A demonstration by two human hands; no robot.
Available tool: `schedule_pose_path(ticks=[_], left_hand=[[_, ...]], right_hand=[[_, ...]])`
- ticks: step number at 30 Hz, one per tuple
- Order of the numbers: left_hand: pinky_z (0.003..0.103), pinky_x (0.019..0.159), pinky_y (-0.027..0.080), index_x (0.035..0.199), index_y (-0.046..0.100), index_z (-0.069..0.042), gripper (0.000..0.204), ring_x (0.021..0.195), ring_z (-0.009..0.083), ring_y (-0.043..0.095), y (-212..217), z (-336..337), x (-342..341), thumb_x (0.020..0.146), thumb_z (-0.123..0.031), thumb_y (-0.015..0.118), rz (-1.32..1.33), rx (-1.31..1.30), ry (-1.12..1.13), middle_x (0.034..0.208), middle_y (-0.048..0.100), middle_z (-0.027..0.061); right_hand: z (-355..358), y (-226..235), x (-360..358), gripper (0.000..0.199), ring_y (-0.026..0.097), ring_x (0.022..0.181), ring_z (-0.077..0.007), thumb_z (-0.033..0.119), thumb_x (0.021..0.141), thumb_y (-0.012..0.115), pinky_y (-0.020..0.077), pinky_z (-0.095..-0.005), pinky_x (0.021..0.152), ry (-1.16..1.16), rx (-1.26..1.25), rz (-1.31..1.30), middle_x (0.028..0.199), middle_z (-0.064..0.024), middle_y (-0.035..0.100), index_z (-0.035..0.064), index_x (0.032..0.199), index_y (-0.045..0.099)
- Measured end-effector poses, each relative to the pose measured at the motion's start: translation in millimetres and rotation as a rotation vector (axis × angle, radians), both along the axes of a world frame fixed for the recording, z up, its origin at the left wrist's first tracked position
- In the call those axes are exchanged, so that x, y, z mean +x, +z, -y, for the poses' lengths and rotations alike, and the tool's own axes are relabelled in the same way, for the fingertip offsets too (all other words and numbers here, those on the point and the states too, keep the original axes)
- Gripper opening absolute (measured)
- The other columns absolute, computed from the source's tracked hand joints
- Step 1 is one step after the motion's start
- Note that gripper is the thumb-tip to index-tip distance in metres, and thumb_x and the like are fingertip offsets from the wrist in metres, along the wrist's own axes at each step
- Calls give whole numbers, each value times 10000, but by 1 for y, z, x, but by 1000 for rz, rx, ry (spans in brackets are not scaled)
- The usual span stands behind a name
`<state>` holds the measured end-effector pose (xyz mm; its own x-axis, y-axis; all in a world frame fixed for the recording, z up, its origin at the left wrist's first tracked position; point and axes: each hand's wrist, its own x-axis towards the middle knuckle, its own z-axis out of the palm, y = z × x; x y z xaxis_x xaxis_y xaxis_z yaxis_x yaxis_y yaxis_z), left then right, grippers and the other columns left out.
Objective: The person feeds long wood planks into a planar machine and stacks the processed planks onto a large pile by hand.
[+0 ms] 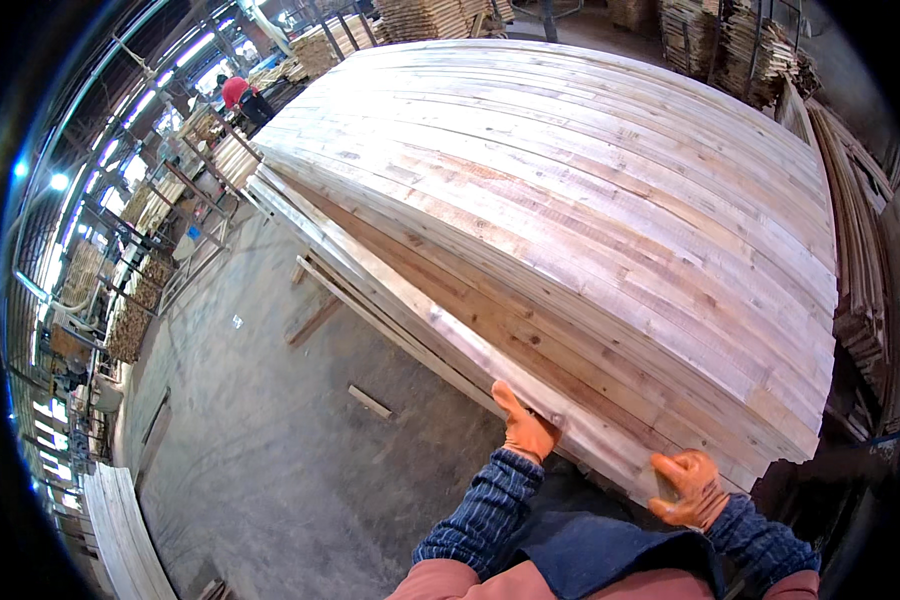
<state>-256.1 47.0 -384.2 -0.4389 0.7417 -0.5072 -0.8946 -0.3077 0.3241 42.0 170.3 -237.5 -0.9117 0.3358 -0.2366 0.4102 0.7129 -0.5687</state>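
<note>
Big timber shed: grey concrete floor with loose wood offcuts, metal drying racks loaded with timber along the left. Daylight through roof panels upper left, bright lamp at far left. More lumber stacks at the back and down the right side; a person in red stands far off.

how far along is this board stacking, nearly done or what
Looks well along: the stack of boards already carries a broad, even top layer. In hand: the left hand and right hand, both in orange gloves, grip the end of the edge board on the stack's left side. Left: that board looks not yet flush, and loose scraps lie on the floor.
</note>
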Motion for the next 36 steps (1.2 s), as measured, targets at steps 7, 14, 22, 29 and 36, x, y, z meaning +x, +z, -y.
schedule_pose_path(ticks=[7, 14, 22, 29, 36], left_hand=[[467, 973, 534, 1406, 591, -129, 587, 1215, 228, 605, -23, 25, 4, 959, -489, 718, -134, -99, -298, 1376, 623, 30], [444, 1162, 440, 1479, 511, -67, 687, 1337, 275, 565, 32, 42, 83, 908, -309, 806, -62, 174, -708, 1396, 612, 115], [468, 1167, 407, 1484, 521, -116, 758, 1378, 295, 515, 58, 52, 8, 944, -621, 686, 141, 208, -476, 1498, 556, 105], [532, 1212, 349, 1602, 355, -108, 1073, 1423, 364, 442, 48, 23, -104, 861, -861, 545, -172, -45, -21, 1604, 423, 138], [568, 1157, 385, 1602, 384, -220, 1051, 1407, 380, 449, 27, 17, -44, 830, -927, 471, -147, -58, 20, 1609, 433, 99]], right_hand=[[-19, -21, -80, 882, 489, 1402, -389, 508, 844, 804, 384, -467, 1181, -44, -371, -152, 1498, -251, 517, 65, 1532, 473], [-14, -21, -278, 1226, 362, 1510, -366, 604, 767, 833, 306, -451, 1232, 137, -735, 126, 1653, -246, 325, 165, 1687, 150], [-31, -60, -129, 1369, 237, 1562, -404, 596, 637, 915, 183, -527, 1285, -22, -1002, 152, 1681, -255, 245, 85, 1672, 179], [-16, 11, 58, 1157, 513, 1351, -431, 507, 563, 904, 369, -505, 1161, -232, -417, 279, 1485, -252, 519, 170, 1570, 445], [18, -40, 191, 1042, 604, 1047, -403, 291, 398, 834, 422, -551, 922, -273, 368, 90, 1200, -170, 632, 265, 1408, 579]])
